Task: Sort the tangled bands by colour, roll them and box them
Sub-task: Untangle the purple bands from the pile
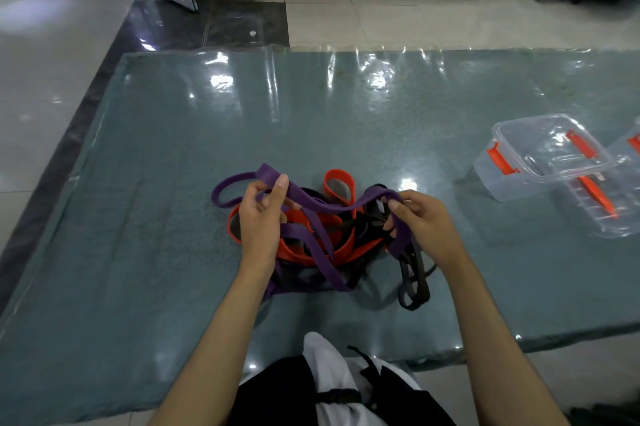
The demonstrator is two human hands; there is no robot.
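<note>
A tangle of purple, red and black bands lies in the middle of the table (156,148). A purple band (325,207) stretches across the top of the heap between both hands. My left hand (263,214) pinches it near its left loop, thumb on top. My right hand (420,218) grips the same purple band at its right end, above some black bands (414,273) that trail toward me. Red bands (337,186) loop up behind and under the purple ones.
Two clear plastic boxes with orange latches stand at the right: one open box (540,155) and another (609,211) partly under it at the table's right edge. A glossy plastic sheet covers the teal tabletop. Tiled floor lies beyond the far edge.
</note>
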